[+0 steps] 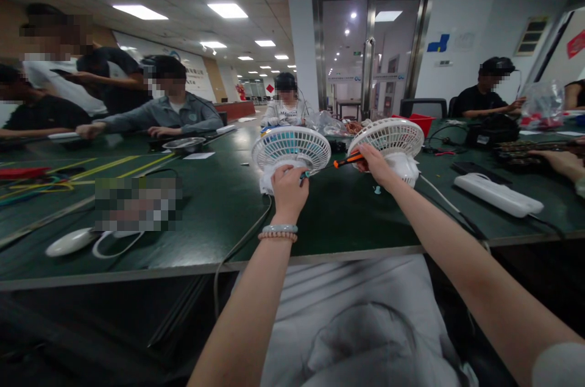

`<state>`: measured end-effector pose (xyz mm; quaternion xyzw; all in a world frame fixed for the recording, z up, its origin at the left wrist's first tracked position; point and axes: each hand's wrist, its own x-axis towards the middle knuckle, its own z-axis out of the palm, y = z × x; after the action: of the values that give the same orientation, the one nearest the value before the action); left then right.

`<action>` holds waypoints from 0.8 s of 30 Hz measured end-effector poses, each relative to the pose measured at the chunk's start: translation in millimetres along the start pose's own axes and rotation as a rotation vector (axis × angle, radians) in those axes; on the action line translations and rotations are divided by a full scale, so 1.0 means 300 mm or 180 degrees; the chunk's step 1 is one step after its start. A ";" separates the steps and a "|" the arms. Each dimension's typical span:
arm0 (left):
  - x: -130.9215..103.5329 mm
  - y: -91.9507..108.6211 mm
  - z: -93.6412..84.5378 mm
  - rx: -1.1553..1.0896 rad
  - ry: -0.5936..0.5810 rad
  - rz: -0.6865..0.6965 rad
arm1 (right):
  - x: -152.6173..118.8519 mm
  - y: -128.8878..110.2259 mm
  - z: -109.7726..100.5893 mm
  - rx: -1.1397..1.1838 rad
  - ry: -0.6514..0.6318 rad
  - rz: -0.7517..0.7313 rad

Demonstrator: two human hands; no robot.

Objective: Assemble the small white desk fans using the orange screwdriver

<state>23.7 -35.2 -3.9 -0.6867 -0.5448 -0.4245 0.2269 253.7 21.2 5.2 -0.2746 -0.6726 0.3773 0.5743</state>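
Two small white fans with round grilles stand side by side on the green table. My left hand (290, 191) is in front of the left fan (292, 146), its fingers closed on a small teal piece (304, 174) whose kind I cannot make out. My right hand (375, 164) is wrapped round an orange and black screwdriver (348, 159), which points left across the gap between the fans. Behind that hand is the right fan (390, 137). A small pale blue piece (377, 190) lies on the table below my right hand.
A white power strip (498, 194) lies right of the fans, and a red bin (418, 124) stands behind them. Fan cords run over the green table (192, 247) to its front edge. At left are a white mouse-like object (70, 242) and yellow cords. Several people sit around.
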 end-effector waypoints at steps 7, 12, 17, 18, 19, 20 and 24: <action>0.001 -0.003 -0.007 0.0041 -0.0068 0.0127 | 0.020 0.036 -0.009 0.0344 -0.0098 0.0181; 0.005 -0.013 -0.003 -0.0090 -0.0131 0.0277 | 0.016 0.026 -0.004 0.0177 -0.0045 0.0087; 0.007 -0.022 0.003 -0.0183 -0.0122 0.0389 | -0.002 -0.009 0.003 -0.0099 0.0014 -0.0032; 0.007 -0.023 0.004 -0.0197 -0.0110 0.0398 | -0.005 -0.014 0.005 -0.0137 0.0014 -0.0048; 0.007 -0.023 0.004 -0.0208 -0.0096 0.0401 | -0.007 -0.018 0.006 -0.0144 0.0006 -0.0051; 0.007 -0.023 0.003 -0.0217 -0.0085 0.0397 | -0.007 -0.021 0.007 -0.0111 -0.0011 -0.0038; 0.008 -0.024 0.001 -0.0244 -0.0134 0.0362 | -0.001 -0.015 0.008 0.0230 -0.0053 0.0111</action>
<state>17.2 -31.5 -3.3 -0.7334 -0.4929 -0.4170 0.2127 251.7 18.0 8.6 -0.2622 -0.6584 0.4136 0.5717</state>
